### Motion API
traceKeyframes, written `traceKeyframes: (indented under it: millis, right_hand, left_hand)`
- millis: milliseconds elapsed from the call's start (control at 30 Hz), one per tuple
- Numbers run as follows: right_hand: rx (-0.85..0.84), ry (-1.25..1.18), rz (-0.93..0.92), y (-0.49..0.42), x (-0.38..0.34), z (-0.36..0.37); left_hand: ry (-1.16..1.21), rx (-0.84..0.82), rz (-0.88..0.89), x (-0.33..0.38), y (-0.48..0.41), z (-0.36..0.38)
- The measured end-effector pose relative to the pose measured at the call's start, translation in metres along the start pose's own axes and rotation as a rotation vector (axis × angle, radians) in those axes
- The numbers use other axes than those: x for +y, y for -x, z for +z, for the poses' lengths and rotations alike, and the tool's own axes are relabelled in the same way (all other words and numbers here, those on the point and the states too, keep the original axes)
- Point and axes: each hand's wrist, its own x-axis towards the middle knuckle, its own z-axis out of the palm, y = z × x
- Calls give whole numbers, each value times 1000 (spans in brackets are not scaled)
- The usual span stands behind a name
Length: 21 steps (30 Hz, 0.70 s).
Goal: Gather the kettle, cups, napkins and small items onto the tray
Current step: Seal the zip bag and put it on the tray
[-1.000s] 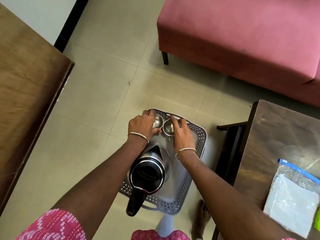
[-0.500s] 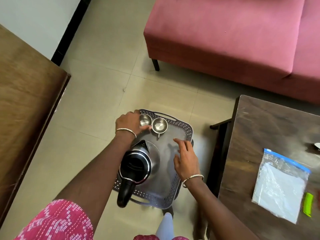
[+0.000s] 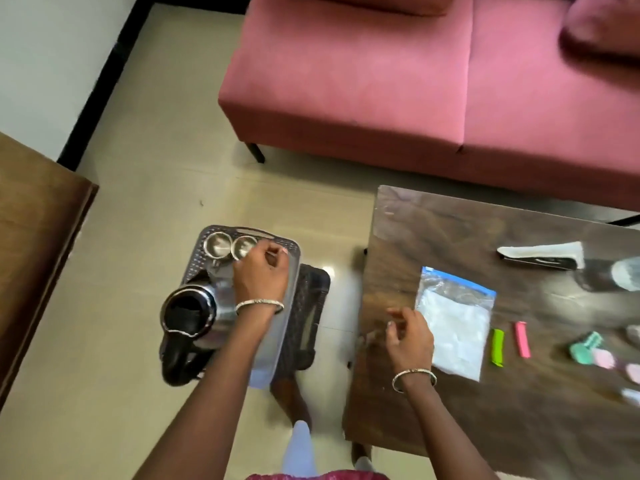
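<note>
Steel kettle point(image 3: 188, 311), 2 cups point(image 3: 217, 244) (side by side) on tray point(image 3: 278, 344).

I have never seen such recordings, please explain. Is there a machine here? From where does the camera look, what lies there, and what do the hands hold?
There is no machine here: a person works with two bare hands. The one camera sits on the person's head and looks down, so both arms enter from below. The left hand is over the tray, its fingers curled beside the nearer of two cups; whether it grips anything, I cannot tell. The kettle also stands on the tray. The right hand hovers over the table, holding nothing, close to a clear bag. A green piece and a pink piece lie beyond the bag.
</note>
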Motion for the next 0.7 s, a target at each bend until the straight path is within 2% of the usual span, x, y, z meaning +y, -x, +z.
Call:
traceKeyframes:
  millis: [100, 267, 367, 467, 700]
  right_hand:
    - [68, -43, 99, -6, 39, -32]
    - [116, -68, 257, -32, 102, -70]
    - [116, -22, 322, -59, 128, -86]
    - [106, -40, 378, -91, 142, -97]
    - [-6, -5, 461, -145, 155, -94]
  left_hand:
    - [62, -208, -73, 19, 51, 54]
    - [116, -378, -89, 36, 104, 131]
    - [127, -442, -124, 42, 114, 170]
    - [190, -494, -231, 48, 112, 202]
    - [331, -475, -456, 65, 93, 256]
